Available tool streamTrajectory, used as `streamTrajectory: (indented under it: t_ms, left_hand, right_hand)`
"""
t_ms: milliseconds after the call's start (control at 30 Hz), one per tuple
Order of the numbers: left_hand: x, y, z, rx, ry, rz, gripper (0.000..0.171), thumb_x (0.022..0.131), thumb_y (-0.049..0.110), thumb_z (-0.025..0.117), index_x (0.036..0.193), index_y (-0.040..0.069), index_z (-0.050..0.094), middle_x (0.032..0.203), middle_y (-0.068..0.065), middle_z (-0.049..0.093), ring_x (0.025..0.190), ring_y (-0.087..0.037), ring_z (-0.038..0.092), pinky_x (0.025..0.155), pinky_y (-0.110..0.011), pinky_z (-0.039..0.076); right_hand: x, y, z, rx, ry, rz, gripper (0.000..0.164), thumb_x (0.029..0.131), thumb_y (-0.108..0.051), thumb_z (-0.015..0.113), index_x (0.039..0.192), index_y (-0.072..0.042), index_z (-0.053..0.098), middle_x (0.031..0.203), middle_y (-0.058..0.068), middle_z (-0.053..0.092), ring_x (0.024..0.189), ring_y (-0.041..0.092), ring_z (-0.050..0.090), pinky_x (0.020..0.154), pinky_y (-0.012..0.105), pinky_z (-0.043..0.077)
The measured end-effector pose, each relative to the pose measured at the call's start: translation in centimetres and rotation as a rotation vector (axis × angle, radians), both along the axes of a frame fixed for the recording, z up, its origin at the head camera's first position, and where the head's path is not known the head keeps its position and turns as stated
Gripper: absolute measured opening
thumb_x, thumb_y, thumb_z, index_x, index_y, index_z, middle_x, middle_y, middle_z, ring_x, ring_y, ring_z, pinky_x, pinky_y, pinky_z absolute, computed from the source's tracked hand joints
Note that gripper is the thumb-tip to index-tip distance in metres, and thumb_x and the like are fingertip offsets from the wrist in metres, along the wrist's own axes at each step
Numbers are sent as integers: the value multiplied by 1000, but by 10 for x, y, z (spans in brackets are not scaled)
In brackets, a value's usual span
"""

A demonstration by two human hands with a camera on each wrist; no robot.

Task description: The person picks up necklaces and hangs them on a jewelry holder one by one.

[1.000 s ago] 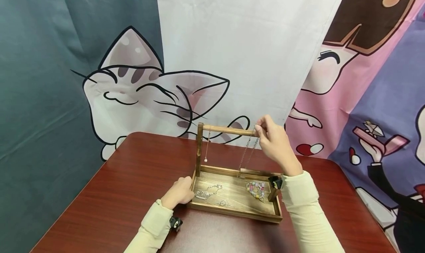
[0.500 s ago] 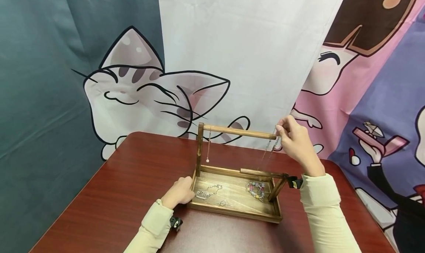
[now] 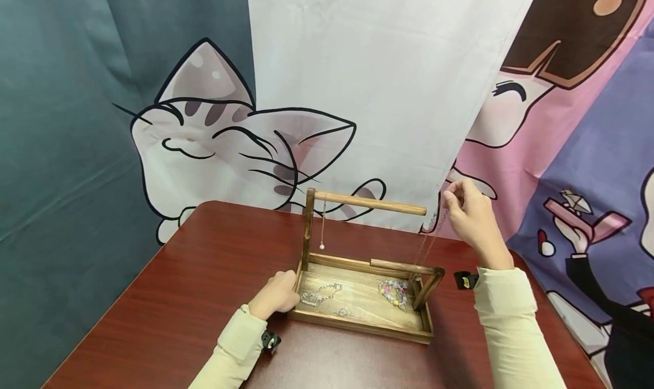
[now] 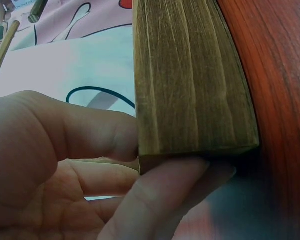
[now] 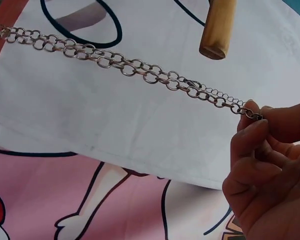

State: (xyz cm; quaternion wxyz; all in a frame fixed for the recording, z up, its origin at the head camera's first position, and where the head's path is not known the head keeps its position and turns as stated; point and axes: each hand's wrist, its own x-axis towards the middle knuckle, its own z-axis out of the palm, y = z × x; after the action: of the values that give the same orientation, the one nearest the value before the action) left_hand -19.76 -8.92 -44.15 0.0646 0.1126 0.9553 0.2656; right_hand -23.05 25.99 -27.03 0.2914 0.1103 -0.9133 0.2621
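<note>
My right hand (image 3: 472, 216) pinches a silver chain necklace (image 5: 125, 67) between thumb and fingertips. The doubled chain hangs down toward the back right of a wooden jewelry stand (image 3: 357, 322). In the head view the hand is just right of the free end of the stand's upper bar (image 3: 370, 203), and in the right wrist view a gap shows between chain and bar end (image 5: 217, 35). My left hand (image 3: 276, 295) grips the tray's left end; in the left wrist view thumb and fingers hold the wooden wall (image 4: 195, 75) at its corner. A fine necklace with a pearl (image 3: 322, 246) hangs on the upper bar.
Inside the tray lie a silver and pearl bracelet (image 3: 313, 299), a small silver piece (image 3: 343, 312) and colourful beaded jewelry (image 3: 392, 292). A lower bar (image 3: 401, 267) on a right post sticks out above the tray. The stand sits on a red-brown table (image 3: 214, 258) before a cartoon-print cloth.
My right hand has moved right along the upper bar and past its free end, carrying the chain necklace off it. My left hand has stayed on the tray.
</note>
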Motion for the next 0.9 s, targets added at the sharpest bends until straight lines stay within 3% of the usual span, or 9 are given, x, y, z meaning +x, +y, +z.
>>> streamTrajectory:
  t_ms: [167,433,900]
  left_hand:
    - [0,0,-1,7,-6,-1,12,66,-3,55,68,6,48,63,-6,46,58,-21,42,50,-30,38]
    - [-1,-2,-1,8,-1,-2,11,65,-2,55,67,6,48,64,-7,46,58,-21,42,50,-30,39]
    - [0,1,0,1,-4,9,11,65,-2,56,66,7,49,63,-6,47,57,-21,44,50,-30,40]
  right_hand:
    - [-3,-5,-2,8,-28,4,12,95,-19,48,95,-7,51,74,5,57,63,18,45,58,28,34]
    - [-8,-18,-2,20,15,80,9,93,-14,51,91,-6,52,73,4,59,59,15,46,54,22,36]
    - [-12,-43,-3,-1,-12,122,8,92,-12,51,88,-5,54,70,5,60,57,16,50,53,26,40]
